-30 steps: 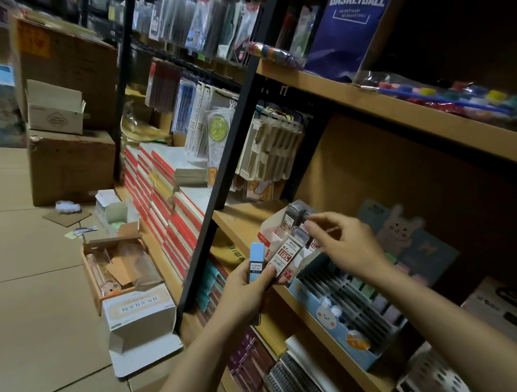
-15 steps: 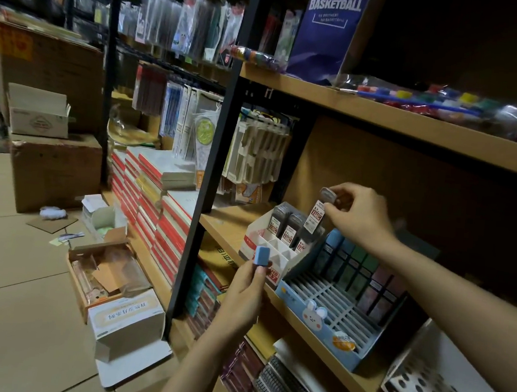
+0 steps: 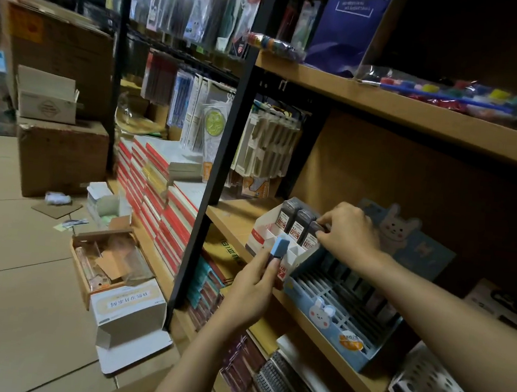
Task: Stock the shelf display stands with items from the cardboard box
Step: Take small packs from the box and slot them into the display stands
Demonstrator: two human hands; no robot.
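Observation:
A white and red display stand (image 3: 261, 232) sits on the wooden shelf (image 3: 235, 222), with three dark lead cases (image 3: 295, 223) upright in its back row. My right hand (image 3: 346, 232) pinches the top of the rightmost dark case (image 3: 311, 235) as it stands in the stand. My left hand (image 3: 253, 285) is just below the stand's front and grips a small case with a blue cap (image 3: 279, 246). To the right stands a blue rabbit display stand (image 3: 330, 319) with slotted rows and dark items at its back.
Open cardboard boxes lie on the floor at the left: a brown one (image 3: 104, 258) and a white one (image 3: 129, 308). Stacked red and white notebooks (image 3: 162, 193) fill the lower shelf beside a black upright post (image 3: 224, 148). Larger cartons (image 3: 60, 154) stand farther back.
My right hand has come down from above the stand and set its dark case into the back row. My left hand rose slightly towards the stand's front with the blue-capped case.

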